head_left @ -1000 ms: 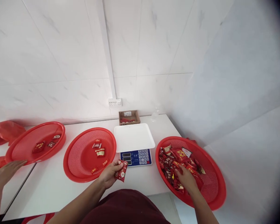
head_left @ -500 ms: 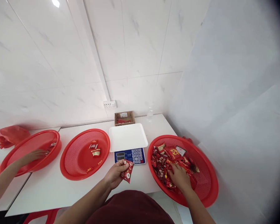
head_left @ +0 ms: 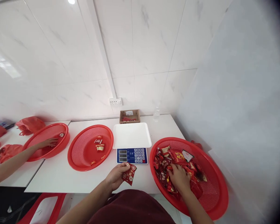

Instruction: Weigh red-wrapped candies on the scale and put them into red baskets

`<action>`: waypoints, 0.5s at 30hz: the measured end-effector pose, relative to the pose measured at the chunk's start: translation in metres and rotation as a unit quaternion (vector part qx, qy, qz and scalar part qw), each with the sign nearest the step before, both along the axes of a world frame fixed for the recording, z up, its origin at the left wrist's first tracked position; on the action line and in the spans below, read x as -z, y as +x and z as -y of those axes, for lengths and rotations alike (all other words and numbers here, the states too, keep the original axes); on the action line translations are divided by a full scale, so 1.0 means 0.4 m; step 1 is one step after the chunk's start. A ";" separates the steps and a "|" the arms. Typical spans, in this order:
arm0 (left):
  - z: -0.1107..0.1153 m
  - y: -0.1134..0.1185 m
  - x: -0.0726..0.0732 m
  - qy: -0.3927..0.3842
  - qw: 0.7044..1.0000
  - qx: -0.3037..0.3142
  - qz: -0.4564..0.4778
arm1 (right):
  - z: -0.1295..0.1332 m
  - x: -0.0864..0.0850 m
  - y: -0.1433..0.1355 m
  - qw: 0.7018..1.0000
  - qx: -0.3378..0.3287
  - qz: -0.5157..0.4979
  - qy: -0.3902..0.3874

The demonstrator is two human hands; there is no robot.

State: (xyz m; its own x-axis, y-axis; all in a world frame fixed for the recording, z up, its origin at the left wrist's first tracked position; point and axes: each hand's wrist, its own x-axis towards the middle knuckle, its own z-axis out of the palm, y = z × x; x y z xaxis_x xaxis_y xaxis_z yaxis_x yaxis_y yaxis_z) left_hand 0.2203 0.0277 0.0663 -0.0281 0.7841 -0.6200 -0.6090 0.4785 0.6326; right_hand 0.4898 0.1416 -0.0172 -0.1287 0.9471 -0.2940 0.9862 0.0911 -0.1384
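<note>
My left hand (head_left: pixel 117 176) pinches a small red snack packet (head_left: pixel 129 174) with white flower prints, in front of the scale (head_left: pixel 132 156). My right hand (head_left: pixel 179 179) rests among the heaped red packets (head_left: pixel 162 167) in the right-hand red basket (head_left: pixel 213 174). Its fingers are apart and touch the packets, and the fingertips are partly hidden among them. A white card (head_left: pixel 187 155) lies on the heap beyond that hand. Left of the scale, another red basket (head_left: pixel 84 155) holds several small packets (head_left: pixel 100 147).
A white tray (head_left: pixel 132 135) tops the scale. Behind it stand a cardboard box (head_left: pixel 130 116) and a clear plastic bottle (head_left: pixel 156 114). At left, another person's hand (head_left: pixel 48 143) reaches into a third red basket (head_left: pixel 65 137). A red stool (head_left: pixel 53 207) is below the table (head_left: pixel 88 183).
The view has swung slightly left, showing more red bags and the stool. The packet in my left hand is turned more face-on. My right hand stays in the heap.
</note>
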 end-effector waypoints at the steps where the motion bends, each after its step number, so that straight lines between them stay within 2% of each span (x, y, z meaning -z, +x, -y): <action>1: -0.001 0.001 0.000 0.002 1.000 0.002 0.000 | -0.002 0.001 -0.001 1.000 -0.006 0.000 0.002; 5: 0.000 0.005 -0.008 0.001 1.000 -0.009 -0.009 | -0.017 0.005 -0.012 1.000 -0.028 -0.002 -0.003; 9: 0.010 0.014 -0.032 0.026 0.999 0.002 -0.027 | -0.034 0.006 -0.031 0.999 -0.027 -0.006 -0.016; 15: 0.020 0.030 -0.055 0.043 0.999 -0.012 -0.022 | -0.038 0.016 -0.037 0.999 -0.040 -0.009 0.008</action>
State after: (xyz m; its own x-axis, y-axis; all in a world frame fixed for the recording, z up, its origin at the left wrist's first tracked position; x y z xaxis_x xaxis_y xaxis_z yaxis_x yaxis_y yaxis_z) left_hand 0.2322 0.0198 0.0883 -0.0743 0.8329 -0.5483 -0.5899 0.4066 0.6976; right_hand 0.4752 0.1569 -0.0234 -0.2096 0.9383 -0.2750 0.9730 0.1723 -0.1536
